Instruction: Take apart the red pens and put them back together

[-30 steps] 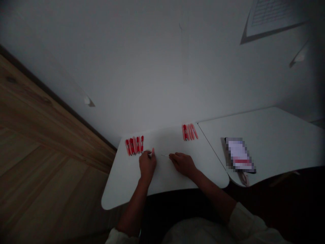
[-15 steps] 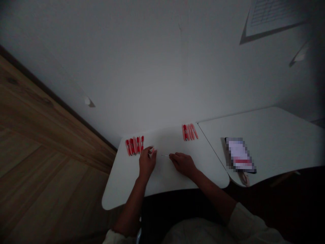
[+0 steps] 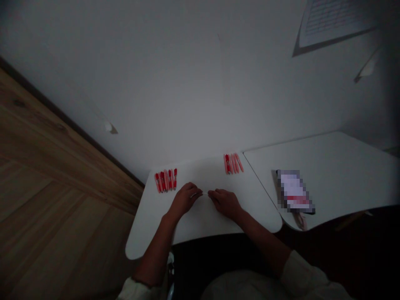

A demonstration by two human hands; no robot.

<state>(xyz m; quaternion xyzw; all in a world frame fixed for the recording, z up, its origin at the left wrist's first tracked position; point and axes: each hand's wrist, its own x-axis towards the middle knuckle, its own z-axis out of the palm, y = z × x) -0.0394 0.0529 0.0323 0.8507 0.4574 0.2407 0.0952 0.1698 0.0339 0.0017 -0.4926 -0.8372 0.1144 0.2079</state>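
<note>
A strip of white surface spans from the tabletop's front edge to the hands, near its middle. The right hand pinches a thin white stick that reaches the left hand, whose fingers grip a small pale piece. A phone lies across the seam, near the second table's left edge. Farther off, red and pink pens line up by the tabletop's back left corner and back right corner, white surface between.
</note>
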